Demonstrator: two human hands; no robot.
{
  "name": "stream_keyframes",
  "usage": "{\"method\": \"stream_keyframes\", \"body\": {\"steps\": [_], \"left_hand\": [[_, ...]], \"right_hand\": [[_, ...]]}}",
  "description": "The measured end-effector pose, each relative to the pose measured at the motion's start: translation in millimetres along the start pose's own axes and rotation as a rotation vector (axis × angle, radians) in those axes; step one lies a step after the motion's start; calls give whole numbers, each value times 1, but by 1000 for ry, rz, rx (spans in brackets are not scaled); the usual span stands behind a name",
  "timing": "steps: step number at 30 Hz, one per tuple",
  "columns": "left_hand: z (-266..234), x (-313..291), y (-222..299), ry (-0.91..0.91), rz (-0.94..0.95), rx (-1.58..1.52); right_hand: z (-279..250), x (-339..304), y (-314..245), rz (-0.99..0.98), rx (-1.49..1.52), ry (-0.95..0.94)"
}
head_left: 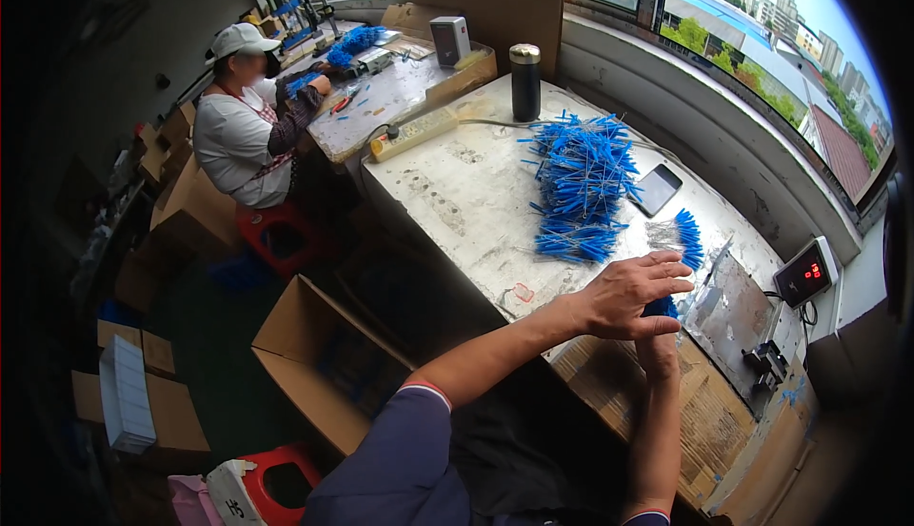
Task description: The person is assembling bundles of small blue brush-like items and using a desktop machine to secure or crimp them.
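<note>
Left hand (636, 293) flat and released, fingers spread, palm down, hovering over the near edge of the worn grey metal worktable (457, 193). Right hand (659, 347) directly beneath it, mostly hidden by the left; grip state impossible to tell, though a small bundle of blue plastic-tipped wire pieces (659, 308) shows between the two hands, touching or just under the left palm. Large heap of the same blue wire pieces (581, 183) lying mid-table, beyond the hands. Smaller fan-shaped bunch of blue pieces (684, 238) just past the left fingertips, beside a bent shiny metal plate (728, 302). Black smartphone (656, 189) face up, right of the big heap. Dark cylindrical flask with a brass-coloured cap (525, 80) upright at the far end of the table; cream power strip (413, 134) near the table's far left corner. Small grey box with a red digital readout (805, 273) against the wall on the right. Open brown cardboard box (319, 359) on the floor to the left of the table. Another person in a white cap and white shirt (240, 126) seated on a red plastic stool (279, 236) at the next bench, well apart.
</note>
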State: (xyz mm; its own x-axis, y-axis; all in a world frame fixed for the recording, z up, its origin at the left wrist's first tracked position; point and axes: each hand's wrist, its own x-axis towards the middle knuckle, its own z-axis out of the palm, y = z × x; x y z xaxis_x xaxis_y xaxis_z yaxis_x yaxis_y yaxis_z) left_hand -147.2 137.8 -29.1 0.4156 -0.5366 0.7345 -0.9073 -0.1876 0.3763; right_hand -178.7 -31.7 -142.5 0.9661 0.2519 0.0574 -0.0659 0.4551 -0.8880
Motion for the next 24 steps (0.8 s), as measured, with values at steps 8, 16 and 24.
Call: {"method": "stream_keyframes", "body": {"steps": [8,16,24], "left_hand": [[42,-15,9,-191,86,139],[34,-11,6,-110,237,350],[32,-3,-5,-137,281,429]], "right_hand": [[-37,1,28,-41,-404,-31],[-29,-2,29,-63,-421,-39],[-41,23,45,8,-194,-16]]}}
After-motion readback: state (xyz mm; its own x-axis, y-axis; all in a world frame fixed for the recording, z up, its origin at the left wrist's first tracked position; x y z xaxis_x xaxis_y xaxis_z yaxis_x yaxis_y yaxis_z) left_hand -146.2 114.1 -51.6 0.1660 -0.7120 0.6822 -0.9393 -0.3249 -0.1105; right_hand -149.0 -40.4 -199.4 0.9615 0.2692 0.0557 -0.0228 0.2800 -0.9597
